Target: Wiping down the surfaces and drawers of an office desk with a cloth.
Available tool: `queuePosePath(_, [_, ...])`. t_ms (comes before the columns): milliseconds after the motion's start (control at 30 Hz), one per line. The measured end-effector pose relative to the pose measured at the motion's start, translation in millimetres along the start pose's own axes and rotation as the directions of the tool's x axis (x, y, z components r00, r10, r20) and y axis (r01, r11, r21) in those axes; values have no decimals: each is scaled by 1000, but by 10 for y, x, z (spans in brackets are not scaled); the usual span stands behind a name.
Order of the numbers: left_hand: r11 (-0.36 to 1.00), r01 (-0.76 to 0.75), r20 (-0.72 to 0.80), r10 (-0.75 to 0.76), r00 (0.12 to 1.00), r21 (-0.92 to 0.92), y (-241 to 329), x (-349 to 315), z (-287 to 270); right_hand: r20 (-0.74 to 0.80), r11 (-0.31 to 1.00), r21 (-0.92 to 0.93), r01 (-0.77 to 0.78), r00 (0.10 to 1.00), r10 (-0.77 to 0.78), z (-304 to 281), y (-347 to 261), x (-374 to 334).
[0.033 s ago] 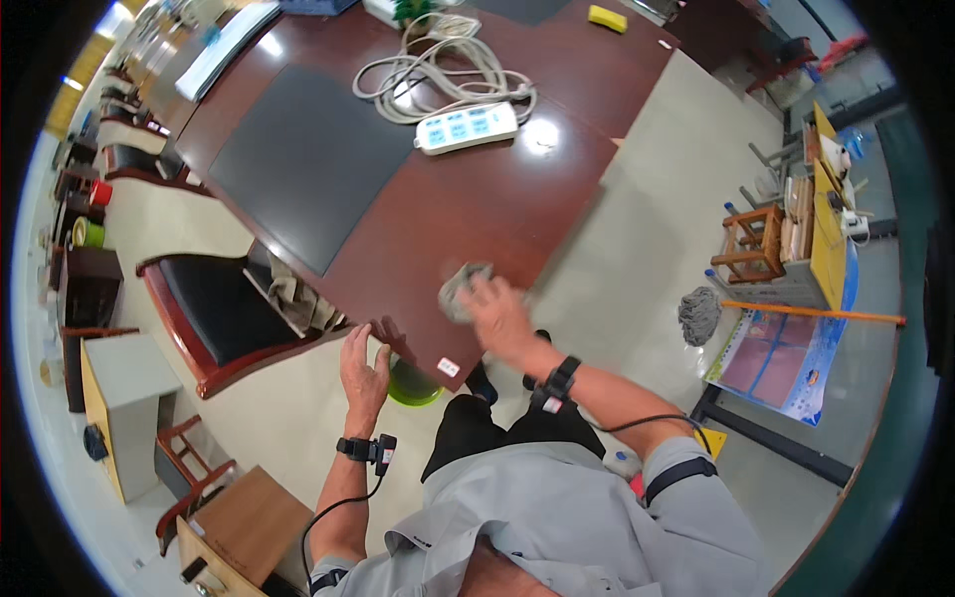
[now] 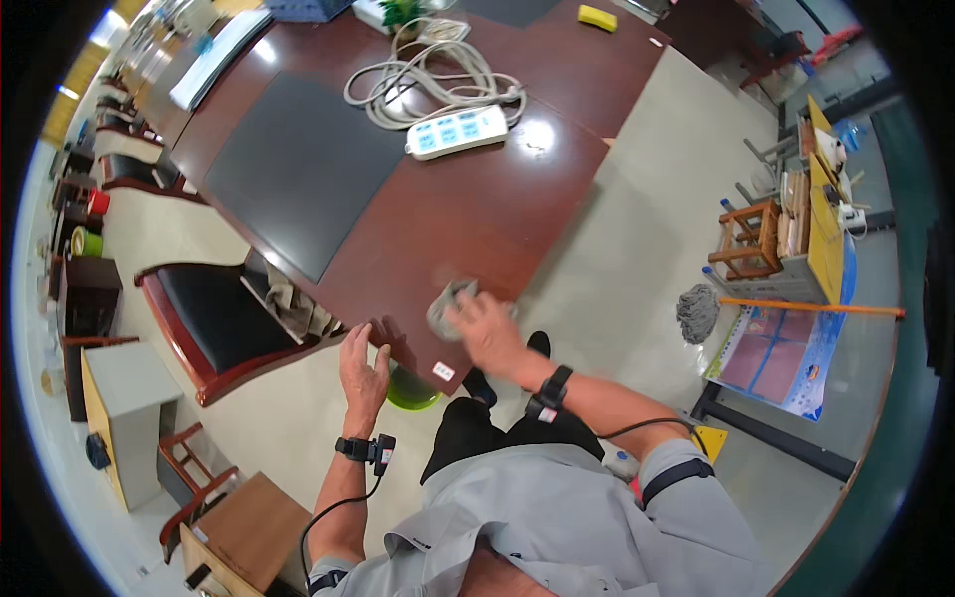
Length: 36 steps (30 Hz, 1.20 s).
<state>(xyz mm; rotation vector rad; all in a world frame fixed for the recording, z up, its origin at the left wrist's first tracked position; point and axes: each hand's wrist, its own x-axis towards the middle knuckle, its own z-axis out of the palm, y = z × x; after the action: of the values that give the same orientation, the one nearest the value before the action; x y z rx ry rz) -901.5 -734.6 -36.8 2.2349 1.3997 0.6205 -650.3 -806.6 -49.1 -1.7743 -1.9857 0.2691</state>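
My right hand (image 2: 489, 338) presses a crumpled grey cloth (image 2: 445, 309) onto the dark red tabletop (image 2: 398, 254), close to its near corner. Its fingers lie over the cloth and are slightly blurred. At the table's left edge, my left hand (image 2: 364, 376) rests its fingertips near the rim, thumb apart, holding nothing. A small white label (image 2: 443, 371) is on the near corner, between the two hands. Below that corner a green basin (image 2: 413, 390) shows in part, the rest hidden by the table.
A white power strip (image 2: 457, 132) with a coiled cable (image 2: 438, 85) lies farther up the table, beside a black desk mat (image 2: 303, 169). Left stands a black-seated chair (image 2: 224, 313) with cloth hanging by it. A mop (image 2: 698, 313) with an orange handle lies at the right.
My right hand and the grey cloth have shifted a little left and toward me on the tabletop. My left hand stays at the table edge. The view has tilted slightly.
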Motion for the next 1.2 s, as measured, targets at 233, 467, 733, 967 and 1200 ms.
queuePosePath(233, [968, -154, 267, 98, 959, 197, 521, 459, 432, -54, 999, 41, 35, 998, -32, -183, 382, 25])
queuePosePath(467, [932, -145, 369, 13, 929, 332, 828, 505, 639, -280, 972, -80, -222, 941, 191, -672, 1968, 619])
queuePosePath(733, [912, -186, 376, 39, 926, 365, 1082, 607, 911, -500, 834, 219, -506, 675, 542, -870, 3061, 676])
queuePosePath(967, [869, -305, 514, 69, 855, 390, 1253, 899, 1017, -181, 353, 888, -295, 480, 858, 41, 2784, 74])
queuePosePath(1200, [845, -377, 557, 117, 822, 379, 1099, 870, 981, 44, 189, 905, -382, 525, 850, 878, 1093, -364])
